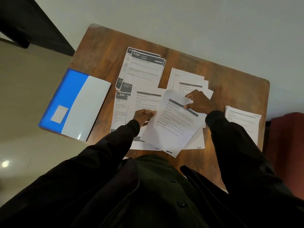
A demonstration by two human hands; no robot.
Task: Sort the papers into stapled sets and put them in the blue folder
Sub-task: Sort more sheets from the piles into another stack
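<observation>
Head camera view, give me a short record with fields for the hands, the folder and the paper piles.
held sheaf: tilted, over loose sheets
left hand: pinches its left edge
right hand: pinches its top edge
blue folder: left edge of table, partly overhanging
other piles: dark-header sheets far centre; small stack at right edge

I cannot read the body print on the tilted white printed sheet [171,129]: it is blurred and too small. That sheet covers the middle of the flat white pages [144,99] beneath it, and these in turn hide the right part of the dark-headed page numbered 946 [120,102]. The left hand [144,116] has its fingers partly out of sight under the sheet's edge. The black right sleeve [230,137] masks the near-left corner of the small white paper stack [241,119]. The pale label [59,114] on the blue-and-white plastic folder [70,99] is illegible. A reddish-brown object [287,137] is cut off by the right edge, and I cannot identify it.
</observation>
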